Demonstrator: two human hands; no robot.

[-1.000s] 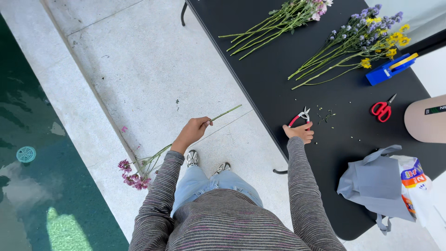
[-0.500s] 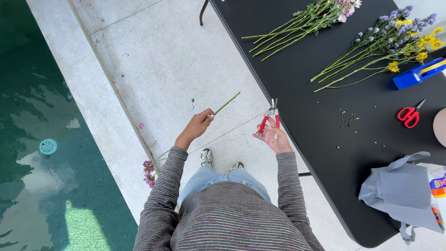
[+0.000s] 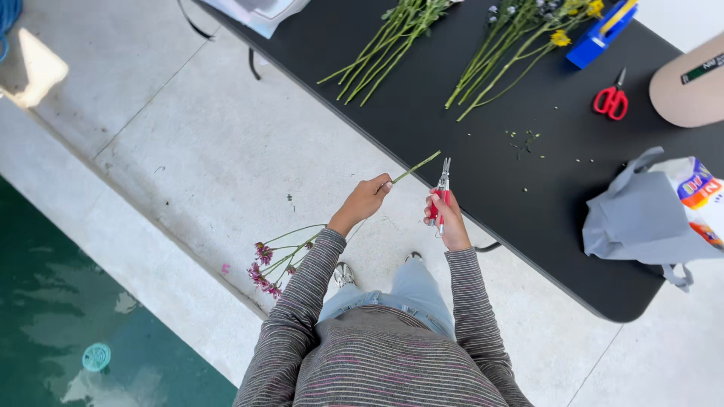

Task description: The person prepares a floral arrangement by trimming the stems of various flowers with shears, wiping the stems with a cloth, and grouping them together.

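My left hand (image 3: 366,200) grips a long green flower stem (image 3: 415,166) with small pink blooms (image 3: 265,273) hanging down behind my arm. The cut end of the stem points up and right toward the table edge. My right hand (image 3: 450,217) holds red-handled snips (image 3: 442,188) upright, blades slightly apart, just right of the stem's tip and apart from it. Both hands are over the pale floor, in front of the black table (image 3: 483,166).
On the table lie two bunches of green-stemmed flowers (image 3: 377,45) (image 3: 513,45), a blue tool (image 3: 599,34), red scissors (image 3: 611,99), stem trimmings (image 3: 524,142), a grey bag (image 3: 641,218) and a tan rounded object (image 3: 690,83). Green water (image 3: 68,324) borders the floor at lower left.
My right hand lifted the snips off the table and brought them beside the stem tip. My left hand raised the stem toward the table. The view shifted, showing more of the table.
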